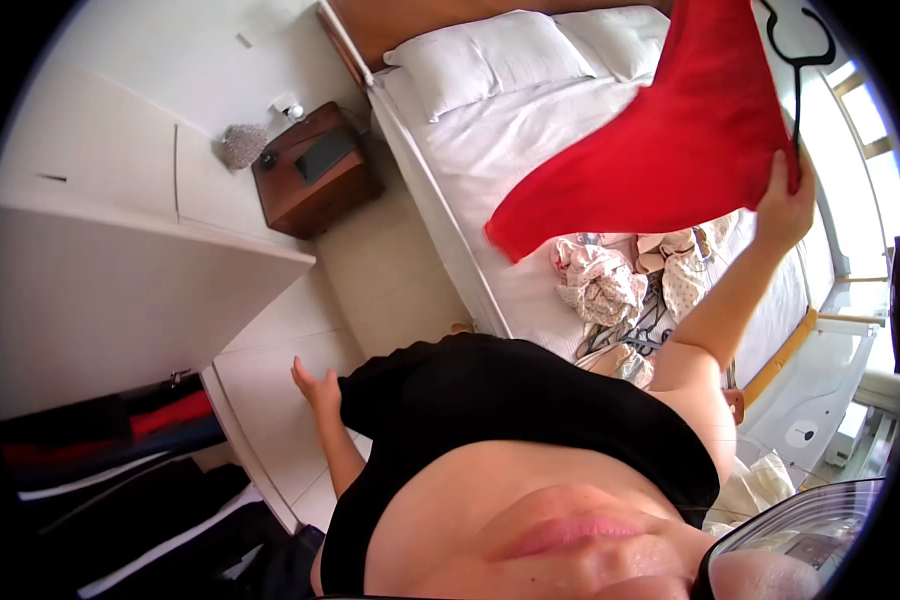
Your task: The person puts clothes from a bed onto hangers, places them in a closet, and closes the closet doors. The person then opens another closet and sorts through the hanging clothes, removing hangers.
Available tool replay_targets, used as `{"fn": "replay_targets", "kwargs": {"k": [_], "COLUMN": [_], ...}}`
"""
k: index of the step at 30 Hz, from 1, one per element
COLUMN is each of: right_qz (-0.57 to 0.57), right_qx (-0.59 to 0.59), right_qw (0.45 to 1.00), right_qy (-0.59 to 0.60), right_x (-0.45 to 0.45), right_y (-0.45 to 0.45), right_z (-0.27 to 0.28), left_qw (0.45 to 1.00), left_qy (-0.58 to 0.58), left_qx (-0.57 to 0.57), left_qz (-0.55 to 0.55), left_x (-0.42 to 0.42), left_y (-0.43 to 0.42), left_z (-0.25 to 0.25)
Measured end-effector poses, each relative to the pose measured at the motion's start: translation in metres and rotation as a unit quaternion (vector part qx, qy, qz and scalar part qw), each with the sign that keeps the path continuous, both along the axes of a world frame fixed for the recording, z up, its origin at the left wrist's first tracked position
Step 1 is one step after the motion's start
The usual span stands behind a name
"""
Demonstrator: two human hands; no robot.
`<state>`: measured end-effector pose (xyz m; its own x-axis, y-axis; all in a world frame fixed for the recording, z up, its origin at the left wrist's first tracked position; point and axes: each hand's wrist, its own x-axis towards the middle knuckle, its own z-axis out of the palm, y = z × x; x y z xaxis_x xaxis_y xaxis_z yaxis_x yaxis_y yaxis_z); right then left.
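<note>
My right hand (785,203) is raised over the bed and closed at the edge of a red garment (660,150), beside the stem of a black hanger (799,75). The hanger's hook points away from me. The red cloth spreads out to the left, its far end blurred. I cannot make out what kind of garment it is, and most of the hanger is hidden. My left hand (317,387) is low at my left side, fingers apart and empty, close to the hem of my black top (470,390).
The bed (450,180) has white pillows (500,60), crumpled patterned clothes (600,280) and dark hangers (653,320) on it. A wooden nightstand (315,170) stands beside it. At left, a white wardrobe door (130,290) is swung out by hanging dark clothes (140,510).
</note>
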<state>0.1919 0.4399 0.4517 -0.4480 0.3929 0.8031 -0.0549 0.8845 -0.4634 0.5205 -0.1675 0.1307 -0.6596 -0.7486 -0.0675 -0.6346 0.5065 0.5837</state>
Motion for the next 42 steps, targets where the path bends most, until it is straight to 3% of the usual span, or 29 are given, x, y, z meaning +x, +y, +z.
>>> {"fn": "replay_targets", "kwargs": {"k": [1,2,5,8,9,13,15,17,20,22,24,25,26,27,28,31,32,34,36,37,39,42], "right_qz": [-0.008,0.021,0.106,0.089,0.146,0.352,0.388,0.413,0.478,0.548,0.659,0.721,0.784,0.841,0.888,0.958,0.951,0.951,0.955,0.962,0.966,0.955], "right_qx": [-0.002,-0.123,0.024,-0.011,-0.020,-0.044,0.009,0.043,0.160,0.147,0.091,0.058,0.027,-0.001,-0.024,-0.073,-0.111,-0.156,-0.163,-0.148,-0.129,-0.188], "right_qw": [0.999,0.991,0.993,0.995,0.989,0.929,0.920,0.905,0.854,0.815,0.741,0.688,0.620,0.541,0.458,0.211,0.212,0.123,0.039,0.001,-0.063,-0.109], "right_qy": [-0.037,-0.058,0.042,-0.035,-0.010,0.102,0.052,0.090,0.125,0.115,0.089,0.066,0.033,-0.006,-0.047,-0.182,-0.196,-0.236,-0.245,-0.231,-0.213,-0.200], "right_x": [-0.003,0.005,0.036,0.039,0.035,0.030,0.027,0.045,0.047,0.052,0.050,0.050,0.048,0.047,0.050,0.064,0.072,0.122,0.169,0.192,0.233,0.329], "right_y": [0.007,-0.004,0.003,0.022,0.011,-0.021,-0.026,-0.043,-0.030,-0.048,-0.085,-0.107,-0.134,-0.163,-0.191,-0.288,-0.318,-0.384,-0.444,-0.467,-0.508,-0.562], "right_z": [0.017,0.039,0.085,0.125,0.136,0.184,0.201,0.204,0.218,0.218,0.211,0.207,0.204,0.198,0.193,0.162,0.135,0.116,0.108,0.112,0.122,0.158], "left_qw": [1.000,0.999,0.991,0.970,0.966,0.966,0.961,0.957,0.926,0.915,0.902,0.866,0.899,0.808,0.788,0.794,0.807,0.804,0.741,0.724,0.675,0.643], "left_qy": [0.020,0.033,0.114,0.196,0.203,0.221,0.239,0.252,0.340,0.369,0.385,0.446,0.353,0.512,0.528,0.537,0.532,0.570,0.658,0.675,0.708,0.629], "left_qx": [0.004,0.013,0.068,0.141,0.156,0.132,0.141,0.145,0.160,0.117,0.057,0.065,-0.054,0.111,0.134,0.123,0.027,0.004,0.136,0.082,-0.072,-0.344], "left_qz": [0.000,-0.009,-0.005,0.021,0.031,0.014,0.013,0.015,-0.038,-0.116,-0.185,-0.217,-0.252,-0.269,-0.286,-0.259,-0.257,-0.169,-0.002,0.119,0.197,0.269], "left_x": [-0.001,-0.004,-0.024,-0.032,-0.039,-0.042,-0.036,-0.030,-0.020,-0.009,0.007,0.013,0.028,0.034,0.053,0.114,0.137,0.182,0.224,0.241,0.284,0.361], "left_y": [-0.001,-0.002,0.007,0.010,0.018,0.026,0.025,0.021,0.025,0.019,0.028,0.032,0.026,0.038,0.047,0.050,0.052,0.064,0.086,0.088,0.086,0.072], "left_z": [0.000,0.006,0.022,0.044,0.065,0.122,0.133,0.140,0.162,0.167,0.200,0.207,0.219,0.231,0.256,0.234,0.241,0.247,0.241,0.245,0.257,0.313]}}
